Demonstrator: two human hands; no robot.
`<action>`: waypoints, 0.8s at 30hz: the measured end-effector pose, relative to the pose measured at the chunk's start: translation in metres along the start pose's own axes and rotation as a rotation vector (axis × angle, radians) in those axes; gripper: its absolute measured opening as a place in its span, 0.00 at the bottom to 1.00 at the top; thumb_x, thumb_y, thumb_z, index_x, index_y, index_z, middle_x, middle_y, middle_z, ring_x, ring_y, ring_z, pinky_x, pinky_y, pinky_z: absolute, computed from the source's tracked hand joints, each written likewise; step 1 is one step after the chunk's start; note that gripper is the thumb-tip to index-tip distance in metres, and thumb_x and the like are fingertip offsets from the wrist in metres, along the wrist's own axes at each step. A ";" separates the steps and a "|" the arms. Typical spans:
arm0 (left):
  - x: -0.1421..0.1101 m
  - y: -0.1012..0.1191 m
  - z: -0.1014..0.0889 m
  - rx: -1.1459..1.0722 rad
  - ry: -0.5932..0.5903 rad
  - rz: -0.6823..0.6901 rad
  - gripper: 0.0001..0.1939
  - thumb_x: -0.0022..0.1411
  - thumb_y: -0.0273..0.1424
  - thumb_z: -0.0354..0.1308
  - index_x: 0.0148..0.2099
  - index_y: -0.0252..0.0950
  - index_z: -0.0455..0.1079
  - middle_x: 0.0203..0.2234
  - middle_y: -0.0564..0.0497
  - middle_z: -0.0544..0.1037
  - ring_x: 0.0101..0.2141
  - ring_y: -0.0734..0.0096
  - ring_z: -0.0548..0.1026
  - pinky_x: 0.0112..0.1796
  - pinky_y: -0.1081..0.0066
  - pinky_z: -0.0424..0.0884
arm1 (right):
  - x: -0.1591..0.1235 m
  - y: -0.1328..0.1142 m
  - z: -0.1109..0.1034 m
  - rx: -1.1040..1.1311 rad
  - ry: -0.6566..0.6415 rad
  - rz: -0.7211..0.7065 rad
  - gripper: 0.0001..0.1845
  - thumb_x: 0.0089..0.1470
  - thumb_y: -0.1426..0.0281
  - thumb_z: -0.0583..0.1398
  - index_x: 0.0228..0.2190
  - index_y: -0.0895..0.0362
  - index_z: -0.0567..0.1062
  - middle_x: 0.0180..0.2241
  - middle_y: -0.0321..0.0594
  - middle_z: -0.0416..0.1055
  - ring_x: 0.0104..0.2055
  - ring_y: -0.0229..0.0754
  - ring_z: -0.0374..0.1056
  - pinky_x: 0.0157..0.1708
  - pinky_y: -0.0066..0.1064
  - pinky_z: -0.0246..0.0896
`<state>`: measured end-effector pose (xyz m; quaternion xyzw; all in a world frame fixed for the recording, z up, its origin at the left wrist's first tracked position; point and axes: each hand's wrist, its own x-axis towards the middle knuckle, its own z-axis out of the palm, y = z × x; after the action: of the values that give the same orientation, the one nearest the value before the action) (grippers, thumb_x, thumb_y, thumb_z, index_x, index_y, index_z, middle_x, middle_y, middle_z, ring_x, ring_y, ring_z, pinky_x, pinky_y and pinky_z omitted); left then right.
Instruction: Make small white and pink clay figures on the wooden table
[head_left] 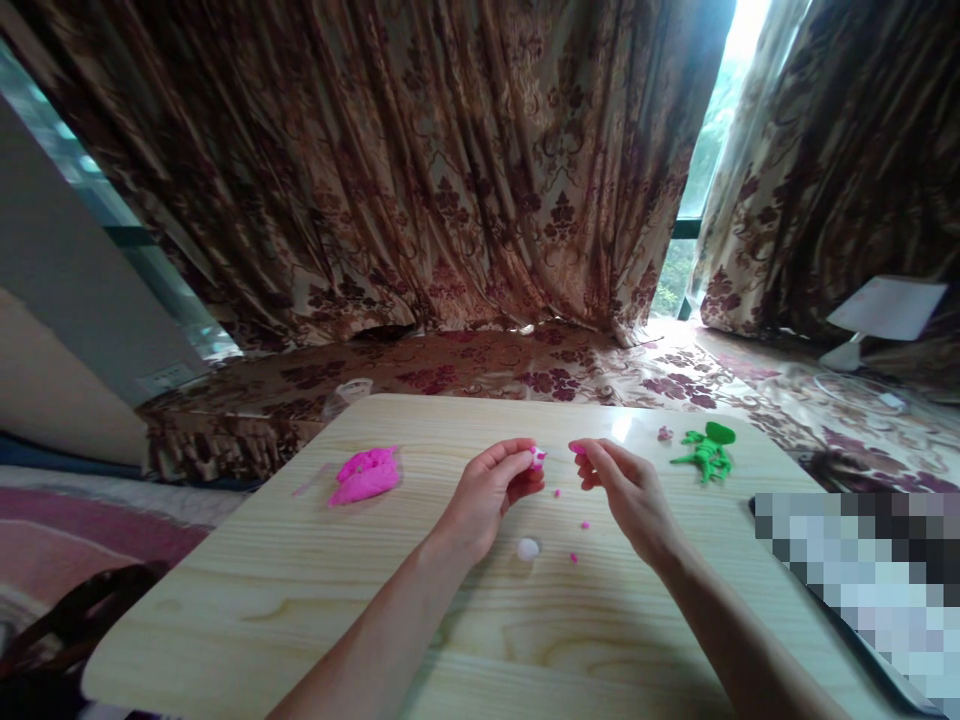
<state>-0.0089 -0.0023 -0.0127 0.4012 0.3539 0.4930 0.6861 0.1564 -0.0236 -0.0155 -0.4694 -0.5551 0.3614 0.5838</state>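
My left hand (495, 482) pinches a small white and pink clay piece (537, 458) between thumb and fingers, above the table. Just to its right, my right hand (616, 486) is closed, with a bit of pink clay (576, 448) showing at its fingertips. Below and between the hands lie a few tiny pink clay bits (585, 525). A white ball (528, 549) rests on the table nearer to me. Farther left is a large lump of pink clay (367, 474) on its clear wrapper.
The wooden table (247, 590) bears a green clay figure (706, 455) at the back right, beside a small pinkish piece (664, 433). A pixelated dark-edged device (862, 590) lies at the right edge. A white lamp (889, 308) and patterned curtains (420, 180) stand behind.
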 end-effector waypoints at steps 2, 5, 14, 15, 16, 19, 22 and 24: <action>0.001 -0.001 -0.001 -0.008 0.005 0.003 0.12 0.52 0.29 0.60 0.41 0.32 0.70 0.29 0.47 0.75 0.29 0.74 0.73 0.36 0.71 0.70 | 0.000 0.000 0.000 0.012 -0.007 0.012 0.14 0.53 0.63 0.55 0.33 0.60 0.76 0.26 0.38 0.69 0.28 0.37 0.64 0.27 0.28 0.62; 0.002 -0.001 -0.002 -0.014 0.008 0.001 0.12 0.51 0.29 0.60 0.40 0.32 0.70 0.28 0.47 0.75 0.29 0.74 0.73 0.36 0.70 0.70 | 0.000 -0.001 -0.001 -0.008 0.006 0.006 0.12 0.50 0.64 0.59 0.31 0.59 0.76 0.23 0.36 0.68 0.26 0.36 0.64 0.27 0.28 0.62; -0.002 0.002 0.001 -0.032 -0.011 -0.010 0.12 0.51 0.29 0.61 0.39 0.33 0.71 0.28 0.48 0.75 0.28 0.75 0.73 0.35 0.71 0.70 | -0.001 -0.003 -0.001 -0.008 -0.010 0.026 0.11 0.48 0.63 0.60 0.27 0.59 0.73 0.20 0.34 0.65 0.23 0.34 0.60 0.23 0.26 0.58; -0.002 0.002 0.002 -0.035 -0.011 -0.014 0.12 0.51 0.29 0.61 0.39 0.33 0.71 0.28 0.48 0.75 0.28 0.75 0.73 0.35 0.71 0.70 | -0.001 -0.003 -0.001 0.003 -0.020 0.026 0.11 0.49 0.62 0.59 0.27 0.59 0.72 0.21 0.34 0.65 0.23 0.34 0.61 0.24 0.26 0.59; -0.002 0.002 0.002 -0.038 -0.010 -0.018 0.12 0.50 0.29 0.61 0.39 0.32 0.71 0.28 0.48 0.75 0.28 0.75 0.73 0.34 0.71 0.70 | -0.001 -0.002 -0.001 0.020 -0.029 0.027 0.12 0.50 0.62 0.59 0.27 0.59 0.72 0.21 0.35 0.65 0.23 0.34 0.61 0.24 0.27 0.59; -0.002 0.002 0.002 -0.042 -0.011 -0.024 0.12 0.50 0.28 0.61 0.39 0.32 0.71 0.28 0.47 0.75 0.28 0.75 0.73 0.34 0.71 0.70 | 0.000 0.000 -0.002 0.102 -0.042 0.053 0.13 0.51 0.61 0.57 0.27 0.59 0.72 0.22 0.35 0.65 0.24 0.34 0.62 0.25 0.27 0.60; -0.003 0.003 0.002 -0.043 -0.018 -0.019 0.12 0.51 0.29 0.61 0.40 0.32 0.71 0.28 0.48 0.75 0.28 0.75 0.73 0.34 0.71 0.70 | 0.000 0.001 -0.002 0.192 -0.053 0.085 0.13 0.51 0.62 0.57 0.29 0.59 0.74 0.24 0.35 0.66 0.24 0.34 0.62 0.25 0.27 0.60; -0.003 0.003 0.002 -0.039 -0.022 -0.021 0.12 0.51 0.28 0.60 0.40 0.33 0.70 0.28 0.48 0.75 0.28 0.75 0.73 0.34 0.71 0.70 | 0.000 0.001 -0.003 0.235 -0.071 0.100 0.13 0.52 0.63 0.56 0.31 0.60 0.75 0.26 0.37 0.67 0.25 0.34 0.62 0.25 0.27 0.60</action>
<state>-0.0087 -0.0048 -0.0087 0.3891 0.3409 0.4883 0.7028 0.1593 -0.0232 -0.0165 -0.4117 -0.5054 0.4689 0.5961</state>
